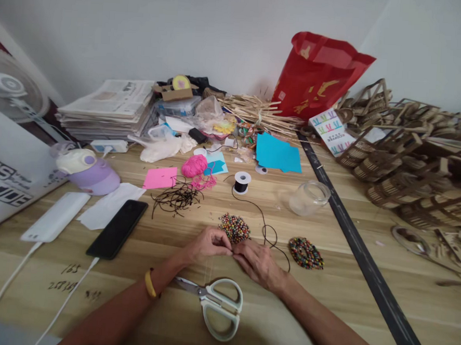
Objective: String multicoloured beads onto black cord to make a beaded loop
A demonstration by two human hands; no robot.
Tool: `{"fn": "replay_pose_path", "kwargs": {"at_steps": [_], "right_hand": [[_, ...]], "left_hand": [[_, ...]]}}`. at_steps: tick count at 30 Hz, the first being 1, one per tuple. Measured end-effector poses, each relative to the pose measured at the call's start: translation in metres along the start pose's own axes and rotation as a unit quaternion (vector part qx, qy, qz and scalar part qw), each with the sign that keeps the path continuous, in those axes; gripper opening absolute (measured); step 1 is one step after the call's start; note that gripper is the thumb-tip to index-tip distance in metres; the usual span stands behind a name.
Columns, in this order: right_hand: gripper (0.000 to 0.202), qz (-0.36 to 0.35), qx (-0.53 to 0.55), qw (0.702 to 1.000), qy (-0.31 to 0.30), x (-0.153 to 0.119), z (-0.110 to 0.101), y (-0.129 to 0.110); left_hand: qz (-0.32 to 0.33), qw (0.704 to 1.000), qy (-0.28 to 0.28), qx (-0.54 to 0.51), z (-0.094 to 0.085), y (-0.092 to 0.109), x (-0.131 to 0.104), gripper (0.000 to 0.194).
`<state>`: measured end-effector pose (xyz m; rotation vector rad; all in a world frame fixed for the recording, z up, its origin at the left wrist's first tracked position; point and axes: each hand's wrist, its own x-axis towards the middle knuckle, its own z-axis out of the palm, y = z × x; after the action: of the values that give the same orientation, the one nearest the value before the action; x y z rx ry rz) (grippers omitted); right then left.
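At the near edge of a pile of loose multicoloured beads (235, 227), my left hand (209, 244) and my right hand (258, 260) meet fingertip to fingertip. Both are closed in a pinch, and what lies between the fingers is too small to make out. Just below them lie open scissors (222, 305) with white handles. A black cord (260, 208) runs from a spool (242, 183) and loops down beside my right hand. To the right sits a coiled bundle of strung beads (306, 253).
Cut black cords (178, 196), pink yarn (194, 166) and a phone (117, 229) lie to the left. A glass jar (309, 198) stands right of the spool. Wooden baskets (394, 172) crowd the right side; a red bag (318, 76) stands behind.
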<state>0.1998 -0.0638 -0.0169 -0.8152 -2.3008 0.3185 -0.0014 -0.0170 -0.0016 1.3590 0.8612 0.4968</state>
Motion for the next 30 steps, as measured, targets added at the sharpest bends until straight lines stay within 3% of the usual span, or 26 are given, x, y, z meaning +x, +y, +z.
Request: {"fn": "replay_pose_path", "kwargs": {"at_steps": [30], "right_hand": [[0.008, 0.001, 0.017, 1.000, -0.010, 0.0022, -0.0016, -0.0021]], "left_hand": [[0.007, 0.999, 0.000, 0.047, 0.0020, 0.0023, -0.0006, 0.018]]}}
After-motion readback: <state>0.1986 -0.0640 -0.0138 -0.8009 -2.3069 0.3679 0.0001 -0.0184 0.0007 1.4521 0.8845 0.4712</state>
